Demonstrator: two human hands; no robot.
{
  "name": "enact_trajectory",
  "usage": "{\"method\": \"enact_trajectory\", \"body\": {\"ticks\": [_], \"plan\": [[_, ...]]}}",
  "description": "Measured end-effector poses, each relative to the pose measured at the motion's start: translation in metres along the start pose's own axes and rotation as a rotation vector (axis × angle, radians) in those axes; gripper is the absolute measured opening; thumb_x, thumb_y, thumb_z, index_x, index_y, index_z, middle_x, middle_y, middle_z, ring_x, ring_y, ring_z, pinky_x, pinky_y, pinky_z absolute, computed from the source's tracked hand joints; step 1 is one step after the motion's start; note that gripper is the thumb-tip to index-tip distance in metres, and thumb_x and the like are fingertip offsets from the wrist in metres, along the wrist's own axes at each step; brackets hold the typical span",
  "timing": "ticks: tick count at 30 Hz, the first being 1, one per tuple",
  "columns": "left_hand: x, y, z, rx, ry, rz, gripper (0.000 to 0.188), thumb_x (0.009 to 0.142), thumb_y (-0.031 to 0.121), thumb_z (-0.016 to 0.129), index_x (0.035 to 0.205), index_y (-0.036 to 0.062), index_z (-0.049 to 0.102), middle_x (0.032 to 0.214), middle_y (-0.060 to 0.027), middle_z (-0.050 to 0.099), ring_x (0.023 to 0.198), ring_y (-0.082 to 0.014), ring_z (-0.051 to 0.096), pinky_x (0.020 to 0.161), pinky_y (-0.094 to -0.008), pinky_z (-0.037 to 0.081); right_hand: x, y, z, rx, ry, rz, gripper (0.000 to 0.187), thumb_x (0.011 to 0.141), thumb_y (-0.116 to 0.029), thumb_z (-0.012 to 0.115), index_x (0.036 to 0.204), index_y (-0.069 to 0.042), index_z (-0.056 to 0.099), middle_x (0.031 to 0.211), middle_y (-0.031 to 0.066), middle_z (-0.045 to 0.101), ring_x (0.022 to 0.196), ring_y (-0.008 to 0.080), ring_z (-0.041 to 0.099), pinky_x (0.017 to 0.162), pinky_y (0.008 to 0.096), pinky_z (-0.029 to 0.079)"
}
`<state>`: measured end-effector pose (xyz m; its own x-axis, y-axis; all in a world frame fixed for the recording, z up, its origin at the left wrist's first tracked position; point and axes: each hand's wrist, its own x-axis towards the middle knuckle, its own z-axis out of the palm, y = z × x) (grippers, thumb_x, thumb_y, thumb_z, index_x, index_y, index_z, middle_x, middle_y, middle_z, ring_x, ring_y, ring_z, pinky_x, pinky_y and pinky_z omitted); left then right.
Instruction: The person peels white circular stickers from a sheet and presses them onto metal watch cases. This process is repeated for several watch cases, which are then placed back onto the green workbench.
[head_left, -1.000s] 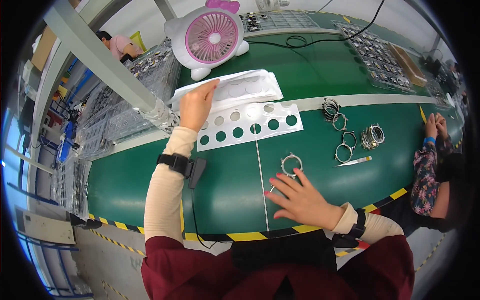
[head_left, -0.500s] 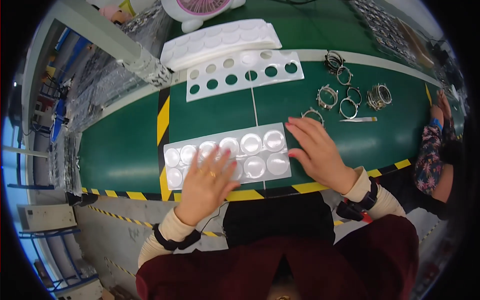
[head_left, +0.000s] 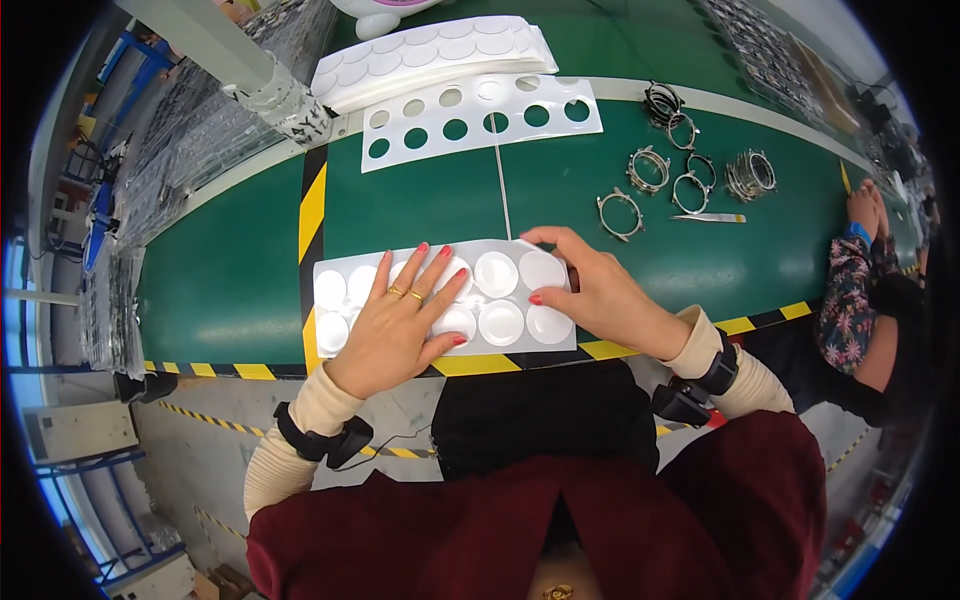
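Note:
A pale sheet [head_left: 350,266] bearing two rows of round white stickers [head_left: 500,322] lies near the front edge of the green table. My left hand [head_left: 395,315] rests flat over its middle-left part, fingers spread, covering several of the circles. At the sheet's right end is my right hand [head_left: 590,290]. Its index finger touches the top right corner and its thumb lies on a circle, with a gap between the two fingertips. I see nothing lifted in either hand.
Beyond the sheet lies a white sheet with round cut-outs [head_left: 425,107], and behind it a stack of circle sheets [head_left: 430,55]. Several metal rings [head_left: 620,214] and tweezers [head_left: 708,217] lie to the right. A co-worker's arm [head_left: 848,290] is at far right; a post [head_left: 215,45] stands left.
My right hand has moved left onto the sheet's right end. My left hand has settled flat with fingers spread wider. The whole view has shifted slightly.

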<state>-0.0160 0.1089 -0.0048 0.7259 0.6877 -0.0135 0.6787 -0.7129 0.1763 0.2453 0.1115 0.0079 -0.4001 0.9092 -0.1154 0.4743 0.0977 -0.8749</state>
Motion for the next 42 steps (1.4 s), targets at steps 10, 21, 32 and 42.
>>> {"method": "enact_trajectory", "body": {"ticks": [10, 21, 32, 42], "plan": [[0.002, 0.002, -0.001, 0.03, -0.033, -0.014, 0.062, 0.084, 0.039, 0.057, 0.136, 0.0098, 0.037, 0.144, -0.0147, 0.028, 0.134, -0.0349, 0.022, 0.108, -0.0524, 0.012, 0.004, 0.023, -0.002, 0.417, -0.034, 0.018, 0.06, 0.081, 0.008, 0.055, 0.135, -0.009, 0.036, 0.108, 0.0072, 0.054, 0.092, 0.0097, 0.054, 0.078, 0.0233, 0.048], [0.001, 0.0, -0.002, -0.016, -0.049, -0.022, 0.065, 0.082, 0.031, 0.059, 0.137, 0.0062, 0.035, 0.145, -0.0168, 0.024, 0.136, -0.0359, 0.017, 0.109, -0.0521, 0.008, 0.006, 0.01, -0.004, 0.426, -0.03, 0.056, 0.051, 0.082, 0.006, 0.054, 0.13, -0.006, 0.044, 0.106, 0.0069, 0.056, 0.088, 0.0103, 0.055, 0.074, 0.0221, 0.045], [0.008, 0.007, -0.018, 0.028, -0.083, 0.014, 0.059, 0.081, 0.029, 0.062, 0.131, 0.0078, 0.04, 0.139, -0.0158, 0.031, 0.13, -0.0354, 0.027, 0.105, -0.0489, 0.021, -0.013, 0.025, -0.012, -0.03, 0.161, -0.521, 0.022, 0.077, 0.0, 0.063, 0.099, -0.004, 0.062, 0.1, 0.009, 0.059, 0.091, 0.0223, 0.055, 0.077, 0.0302, 0.045], [0.165, 0.073, -0.016, 0.04, 0.225, 0.176, 0.014, 0.079, 0.011, 0.058, 0.088, 0.0046, 0.05, 0.075, -0.0115, 0.055, 0.064, -0.028, 0.059, 0.055, -0.0362, 0.048, -0.026, 0.029, 0.009, 0.192, -0.297, -0.273, 0.01, 0.078, -0.004, 0.066, 0.087, -0.002, 0.062, 0.091, 0.0075, 0.062, 0.081, 0.0174, 0.06, 0.071, 0.0272, 0.047]]}}
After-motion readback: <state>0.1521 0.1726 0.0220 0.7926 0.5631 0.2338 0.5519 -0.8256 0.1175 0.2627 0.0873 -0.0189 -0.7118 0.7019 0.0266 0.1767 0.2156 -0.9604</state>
